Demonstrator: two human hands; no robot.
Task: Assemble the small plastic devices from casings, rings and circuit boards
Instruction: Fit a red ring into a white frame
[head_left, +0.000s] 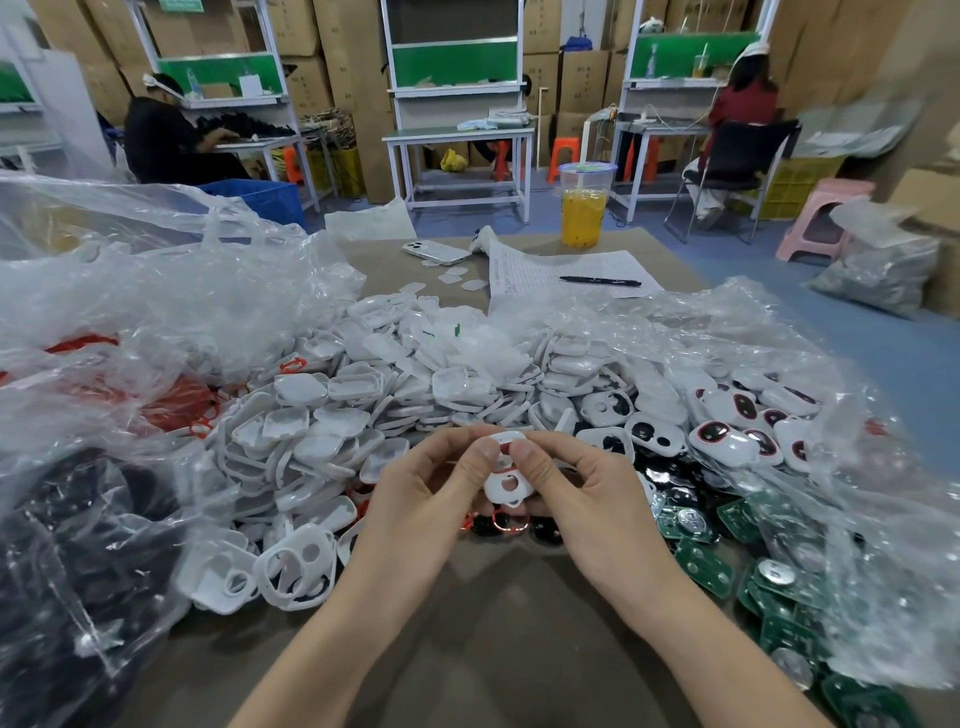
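Note:
Both hands meet over the table's middle on one white plastic casing (506, 483) with two holes and a red ring showing at its upper opening. My left hand (436, 478) pinches its left side, thumb on top. My right hand (576, 483) pinches its right side, thumb pressing near the ring. A large heap of white casings (395, 395) spreads behind and left of the hands. Green circuit boards (779, 582) lie at the right. Red rings (176, 400) sit in a bag at the left. Casings fitted with black parts (737, 436) lie at the right.
Clear plastic bags (130, 291) rise on the left and right (831, 415). A black-filled bag (78, 571) lies at the near left. A phone (435, 251), paper with a pen (600, 280) and an orange drink cup (584, 208) stand at the far edge. People sit at benches behind.

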